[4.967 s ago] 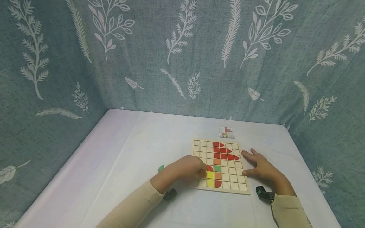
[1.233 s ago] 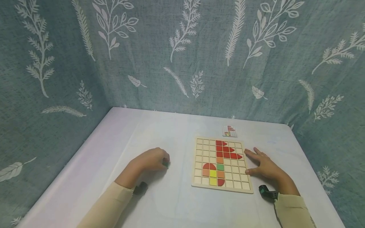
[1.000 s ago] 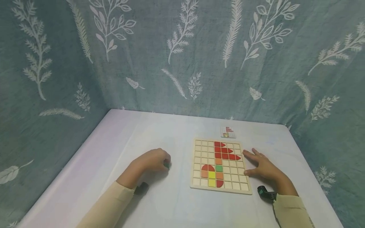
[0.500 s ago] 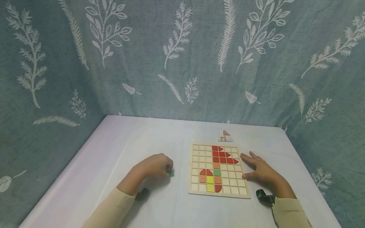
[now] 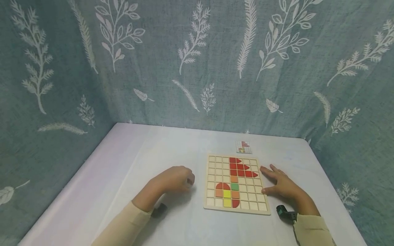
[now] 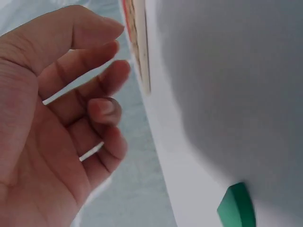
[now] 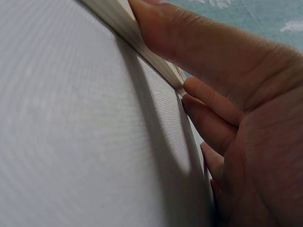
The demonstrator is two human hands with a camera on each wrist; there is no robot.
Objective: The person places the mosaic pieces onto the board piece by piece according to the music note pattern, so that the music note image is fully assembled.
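Observation:
My left hand (image 5: 178, 179) hovers just left of the wooden grid board (image 5: 213, 207), fingers loosely bent. In the left wrist view, nothing shows between thumb and fingers of that left hand (image 6: 61, 109). A green piece (image 6: 236, 208) lies on the white surface, apart from the fingers; in the head view it is hidden. My right hand (image 5: 281, 182) lies with spread fingers against the board's right edge. Thumb and fingertips of the right hand (image 7: 227, 94) touch the board's side (image 7: 124, 29) in the right wrist view. Red, orange, yellow and green pieces fill some squares.
Behind the board lies a small pattern card (image 5: 244, 147) with a printed grid and coloured shapes. The table (image 5: 147, 143) is white, with leaf-patterned curtains (image 5: 160, 51) at its back and sides. Dark wrist cameras sit at both cuffs, the right camera (image 5: 284, 212) near the board.
Since five seconds ago my left hand has left the board, where a red quarter-round and an orange square now show. It handled a green piece on the table, then shifted slightly right. The right hand stayed.

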